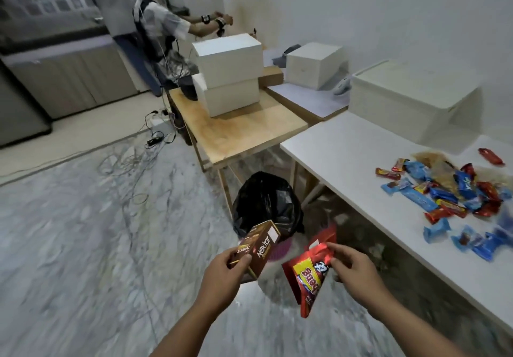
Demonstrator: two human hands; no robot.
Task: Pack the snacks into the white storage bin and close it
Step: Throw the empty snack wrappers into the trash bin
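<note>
Holding brown box (259,248) left, seemingly empty red wrapper (311,270) right

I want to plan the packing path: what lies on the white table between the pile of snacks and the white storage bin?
In the head view, the white table is bare between the pile of snacks and the white storage bin, except one red wrapped snack near the right edge.

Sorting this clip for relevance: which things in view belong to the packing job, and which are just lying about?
Job:
white storage bin, lid on
loose snacks on white table
brown box, left hand
red packet, right hand

Lying about:
stacked white boxes
black bag
floor cables
</note>
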